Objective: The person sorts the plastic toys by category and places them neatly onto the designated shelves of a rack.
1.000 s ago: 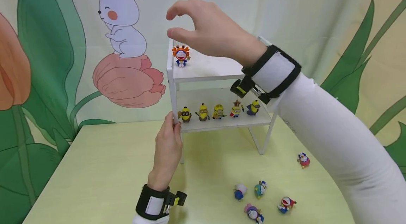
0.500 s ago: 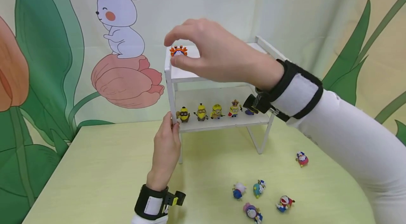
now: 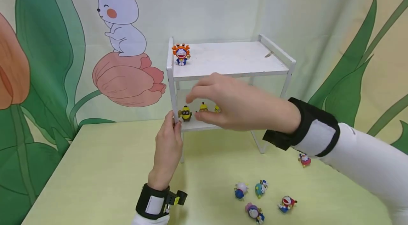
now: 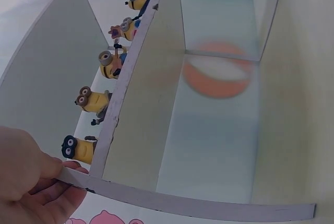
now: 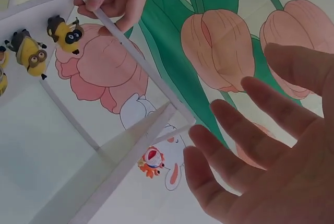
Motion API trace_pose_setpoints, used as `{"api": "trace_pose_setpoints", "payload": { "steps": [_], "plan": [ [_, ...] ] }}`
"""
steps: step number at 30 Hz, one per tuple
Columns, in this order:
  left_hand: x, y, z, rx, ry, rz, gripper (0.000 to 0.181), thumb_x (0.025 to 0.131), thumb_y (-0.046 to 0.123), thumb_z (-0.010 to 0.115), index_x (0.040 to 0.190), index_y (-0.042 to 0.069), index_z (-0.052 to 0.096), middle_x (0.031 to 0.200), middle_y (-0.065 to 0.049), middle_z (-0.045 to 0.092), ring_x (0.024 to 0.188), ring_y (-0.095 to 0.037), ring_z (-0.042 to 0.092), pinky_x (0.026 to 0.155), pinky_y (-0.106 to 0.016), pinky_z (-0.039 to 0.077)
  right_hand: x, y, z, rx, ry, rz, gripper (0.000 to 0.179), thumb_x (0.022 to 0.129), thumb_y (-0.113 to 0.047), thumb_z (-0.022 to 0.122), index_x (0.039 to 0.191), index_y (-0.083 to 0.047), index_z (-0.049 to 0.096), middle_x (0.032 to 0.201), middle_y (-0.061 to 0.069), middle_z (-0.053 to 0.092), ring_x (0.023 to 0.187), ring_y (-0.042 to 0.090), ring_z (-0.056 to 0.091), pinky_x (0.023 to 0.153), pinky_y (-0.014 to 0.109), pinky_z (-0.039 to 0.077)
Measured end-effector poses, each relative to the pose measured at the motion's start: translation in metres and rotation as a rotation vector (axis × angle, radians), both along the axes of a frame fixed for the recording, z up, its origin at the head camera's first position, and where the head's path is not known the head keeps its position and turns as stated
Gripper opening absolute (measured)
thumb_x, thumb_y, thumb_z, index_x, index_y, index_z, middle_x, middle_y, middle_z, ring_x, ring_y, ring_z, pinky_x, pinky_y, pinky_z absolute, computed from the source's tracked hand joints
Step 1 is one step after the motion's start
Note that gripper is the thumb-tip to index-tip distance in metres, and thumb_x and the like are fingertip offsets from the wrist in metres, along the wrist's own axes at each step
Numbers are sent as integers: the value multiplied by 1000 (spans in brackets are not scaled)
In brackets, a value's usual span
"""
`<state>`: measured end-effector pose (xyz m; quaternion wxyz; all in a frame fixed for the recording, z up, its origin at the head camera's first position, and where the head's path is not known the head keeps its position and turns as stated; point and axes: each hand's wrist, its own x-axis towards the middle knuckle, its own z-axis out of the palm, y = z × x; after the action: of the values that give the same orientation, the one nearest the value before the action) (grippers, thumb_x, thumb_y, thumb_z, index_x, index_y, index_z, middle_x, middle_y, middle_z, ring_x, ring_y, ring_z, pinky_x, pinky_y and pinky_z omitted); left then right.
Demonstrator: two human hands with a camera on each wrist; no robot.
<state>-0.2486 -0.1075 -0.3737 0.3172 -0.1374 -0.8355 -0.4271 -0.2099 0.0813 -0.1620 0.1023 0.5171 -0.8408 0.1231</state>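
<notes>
My left hand (image 3: 167, 152) grips the left front upright of a white two-tier rack (image 3: 223, 56), thumb and fingers around it in the left wrist view. Empty, my right hand (image 3: 239, 104) hangs in front of the lower shelf, fingers spread and gently bent. A blue cat figurine in an orange crab hood (image 3: 181, 55) sits at the upper shelf's left end. On the lower shelf stands a row of yellow goggled figurines; a dark-masked one (image 3: 185, 114) is nearest my left hand. In the head view my right hand hides part of that row, while the left wrist view shows several (image 4: 94, 100).
Several small figurines lie on the pale yellow table, among them a red-hooded one (image 3: 287, 204), a purple one (image 3: 254, 213), a teal one (image 3: 261, 188) and a white-and-blue one (image 3: 241, 190). A pink one (image 3: 304, 160) lies farther right. A printed curtain (image 3: 223, 5) hangs behind.
My right hand has come down from above the upper shelf, past the crab-hooded figurine, to in front of the lower shelf. The left hand has kept its grip on the upright.
</notes>
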Motion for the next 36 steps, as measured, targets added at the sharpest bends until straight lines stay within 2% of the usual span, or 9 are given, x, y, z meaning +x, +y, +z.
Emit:
{"api": "trace_pose_setpoints", "payload": {
  "steps": [8, 12, 16, 23, 33, 36],
  "plan": [
    [0, -3, 0, -4, 10, 15, 36, 97, -4, 55, 132, -5, 44, 115, -22, 60, 100, -30, 63, 82, -42, 56, 9, 15, -13, 30, 75, 27, 24, 88, -19, 75, 110, -12, 69, 108, -1, 64, 97, 16, 59, 82, 31, 51],
    [0, -3, 0, -9, 18, 22, 34, 97, -4, 55, 130, -5, 45, 112, -23, 61, 99, -30, 64, 81, -42, 56, 9, 30, -26, 55, 85, 6, 25, 87, -20, 76, 110, -11, 69, 108, 1, 65, 97, 18, 59, 83, 35, 51],
    [1, -2, 1, -9, 15, 17, 31, 98, -4, 54, 127, -6, 46, 108, -21, 61, 95, -29, 64, 78, -40, 57, 6, 58, -41, 59, 68, -47, 26, 87, -18, 76, 111, -11, 69, 111, 1, 64, 100, 19, 59, 85, 36, 51],
    [1, -1, 2, -9, -10, 19, 28, 99, -2, 52, 126, -5, 46, 107, -19, 61, 94, -27, 64, 77, -37, 57, -3, 119, -71, 34, -1, -230, 28, 89, -18, 75, 115, -13, 68, 111, -2, 63, 97, 13, 60, 78, 33, 53],
    [1, 0, 2, -5, -30, 19, 30, 99, -2, 52, 128, -5, 46, 109, -20, 61, 97, -28, 64, 80, -38, 57, -15, 210, -117, -124, -120, -513, 29, 91, -19, 73, 119, -14, 66, 112, -1, 68, 92, 14, 62, 66, 29, 52],
    [1, 0, 2, 0, -30, 13, 29, 99, -2, 52, 127, -5, 46, 109, -21, 61, 98, -29, 64, 81, -39, 56, -17, 236, -134, -151, -194, -614, 31, 92, -22, 71, 121, -12, 65, 113, 4, 68, 91, 17, 64, 64, 28, 51]
  ]
}}
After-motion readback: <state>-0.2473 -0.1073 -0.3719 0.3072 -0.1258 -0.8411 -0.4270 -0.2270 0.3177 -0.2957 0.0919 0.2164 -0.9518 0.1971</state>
